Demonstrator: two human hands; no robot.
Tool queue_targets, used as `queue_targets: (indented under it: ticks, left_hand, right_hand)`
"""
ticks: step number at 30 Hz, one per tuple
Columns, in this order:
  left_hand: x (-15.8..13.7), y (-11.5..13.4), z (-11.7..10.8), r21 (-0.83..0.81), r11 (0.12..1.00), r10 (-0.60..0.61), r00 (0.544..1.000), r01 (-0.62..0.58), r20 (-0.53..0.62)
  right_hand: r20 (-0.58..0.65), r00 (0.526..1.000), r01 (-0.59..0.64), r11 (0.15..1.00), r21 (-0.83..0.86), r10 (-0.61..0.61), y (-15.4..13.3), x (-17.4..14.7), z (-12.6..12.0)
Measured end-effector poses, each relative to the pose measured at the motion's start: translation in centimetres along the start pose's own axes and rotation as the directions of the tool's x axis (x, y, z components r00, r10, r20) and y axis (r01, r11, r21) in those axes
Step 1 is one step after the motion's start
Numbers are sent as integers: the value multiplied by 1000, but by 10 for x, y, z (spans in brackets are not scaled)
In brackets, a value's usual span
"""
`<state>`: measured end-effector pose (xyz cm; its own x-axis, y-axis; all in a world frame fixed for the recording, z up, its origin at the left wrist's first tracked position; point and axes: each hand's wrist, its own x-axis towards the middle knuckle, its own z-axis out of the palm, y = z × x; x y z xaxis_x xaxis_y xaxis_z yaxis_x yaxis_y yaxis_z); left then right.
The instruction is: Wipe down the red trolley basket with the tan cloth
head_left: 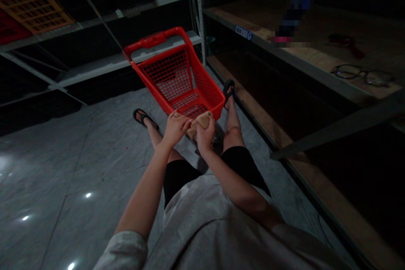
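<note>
A red plastic shopping cart (pixel 207 78) with grid sides stands tilted between my legs, its raised handle at the far end. My left hand (pixel 175 128) is closed over the near rim of the cart, with the fingertips close to a cloth. That tan, crumpled cloth (pixel 203 120) is bunched in my right hand (pixel 206 136), against the near end of the cart. Fingers and thumb of the right hand are wrapped round it. The cart's inside shows only its grid floor and walls. Its underside is mostly hidden by my hands.
On the wooden shelf (pixel 316 57) at right lie eyeglasses (pixel 363 75), a dark red object (pixel 346 44) and a blurred-out item. Behind the cart runs a metal rack (pixel 95 74) holding a yellow crate (pixel 34 2). A slanting post (pixel 335 128) crosses at right. My sandalled feet flank the cart.
</note>
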<state>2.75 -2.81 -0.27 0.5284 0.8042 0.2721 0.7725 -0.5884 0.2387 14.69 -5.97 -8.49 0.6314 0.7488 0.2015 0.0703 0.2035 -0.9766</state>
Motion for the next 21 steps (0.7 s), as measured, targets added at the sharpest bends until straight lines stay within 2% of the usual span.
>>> queue_targets:
  ticks: [2,4,6,9,11,14,17,19,21]
  left_hand:
    - [0,3,0,9,1000,-7,1000,7,10]
    - [2,5,-1,22,1000,-22,1000,22,19]
    - [4,9,-1,44,998,-34,999,33,27]
    - [6,18,1,67,997,-43,999,42,18]
    - [8,27,4,86,995,-49,999,49,-6]
    - [12,46,13,141,988,-58,997,64,-46]
    - [20,62,19,180,983,-38,998,46,-48]
    - [30,63,17,154,987,42,999,-44,15]
    - [41,55,11,99,980,164,983,-172,86]
  right_hand:
    - [-33,999,37,999,13,-37,-16,7,0]
    - [-34,998,60,998,-3,-60,-18,5,-3]
    - [-25,999,19,999,-38,-20,-5,-3,-8]
    - [-14,992,-123,989,-80,122,24,-15,-17]
    - [-22,986,-167,982,-85,166,35,-15,-22]
    - [-62,990,-126,990,-57,123,24,-3,-27]
    - [-103,995,-4,1000,-18,2,-2,15,-34]
    - [-119,989,90,996,0,-89,-10,22,-39]
    - [-130,987,96,995,-12,-97,-2,24,-46]
